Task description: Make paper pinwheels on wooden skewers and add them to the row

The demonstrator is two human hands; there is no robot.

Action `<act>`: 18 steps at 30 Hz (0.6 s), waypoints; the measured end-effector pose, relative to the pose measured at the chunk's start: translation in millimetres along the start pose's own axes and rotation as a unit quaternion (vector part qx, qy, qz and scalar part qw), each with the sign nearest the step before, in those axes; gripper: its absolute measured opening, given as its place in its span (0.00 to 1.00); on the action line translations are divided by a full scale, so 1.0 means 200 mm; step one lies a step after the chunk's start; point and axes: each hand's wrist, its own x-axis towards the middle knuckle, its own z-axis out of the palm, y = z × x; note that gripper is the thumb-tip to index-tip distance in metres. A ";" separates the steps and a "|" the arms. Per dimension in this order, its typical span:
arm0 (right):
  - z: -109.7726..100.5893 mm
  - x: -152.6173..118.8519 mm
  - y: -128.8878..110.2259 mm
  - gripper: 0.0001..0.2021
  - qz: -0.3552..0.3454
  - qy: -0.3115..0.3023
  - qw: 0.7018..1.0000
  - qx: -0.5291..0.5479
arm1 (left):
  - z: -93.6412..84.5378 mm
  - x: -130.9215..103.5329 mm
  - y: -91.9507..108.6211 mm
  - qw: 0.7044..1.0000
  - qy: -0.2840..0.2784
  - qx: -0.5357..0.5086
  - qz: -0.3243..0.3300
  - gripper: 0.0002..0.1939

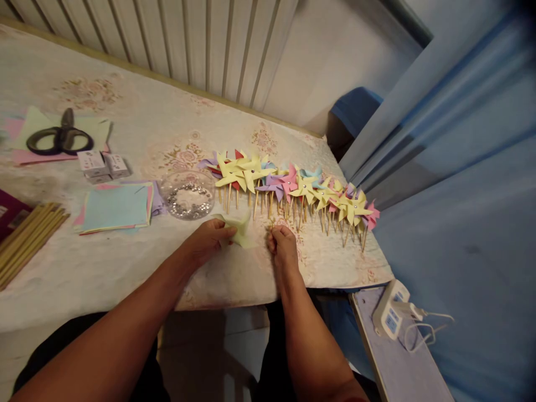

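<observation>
Our left hand (211, 237) grips a partly folded pale green paper (240, 230) above the flowered tablecloth (234, 285); our right hand (283, 244) is closed, its contents unclear to us. Beyond stand our paper pinwheels (288, 184), and leftward lie a clear round dish of small metallic pieces (189, 195), paper squares (115, 207) and black-handled scissors (62, 137)

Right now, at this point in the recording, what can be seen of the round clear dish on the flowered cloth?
The round clear dish looks like plastic or glass and lies flat on the flowered cloth. Small shiny silvery pieces, too small to identify, form a rough ring inside, leaving the middle mostly bare. It sits between the stack of pastel paper squares and the paper pinwheels. Neither hand touches it.
</observation>
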 end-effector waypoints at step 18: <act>0.00 0.01 0.01 0.07 -0.013 0.005 1.000 -0.011 | 0.00 0.00 0.00 1.000 -0.003 -0.006 -0.002 0.13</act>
